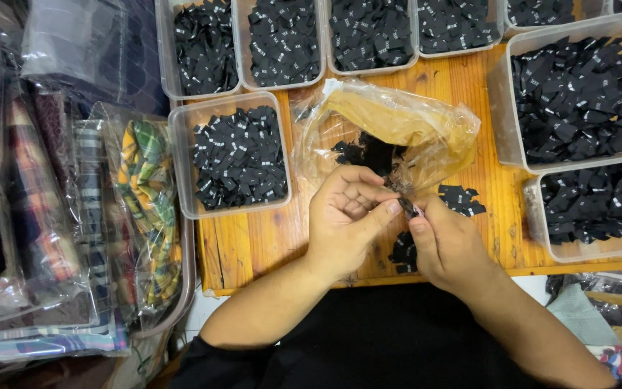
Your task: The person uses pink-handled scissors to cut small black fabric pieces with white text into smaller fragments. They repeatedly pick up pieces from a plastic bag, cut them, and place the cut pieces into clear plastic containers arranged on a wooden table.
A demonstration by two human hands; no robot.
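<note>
Hands meeting just below plastic bag: left hand and right hand both pinching one small black label; loose labels beside bag, tub left of it

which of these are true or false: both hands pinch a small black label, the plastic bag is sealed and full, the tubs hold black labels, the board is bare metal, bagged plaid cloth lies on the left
1. Both hands pinch a small black label. True: the left hand and right hand meet on a small black label.
2. The plastic bag is sealed and full. False: the clear plastic bag lies crumpled and nearly empty, with a few labels inside.
3. The tubs hold black labels. True: each clear tub is filled with them.
4. The board is bare metal. False: the board is orange-brown wood.
5. Bagged plaid cloth lies on the left. True: the bagged plaid cloth is stacked there.
</note>
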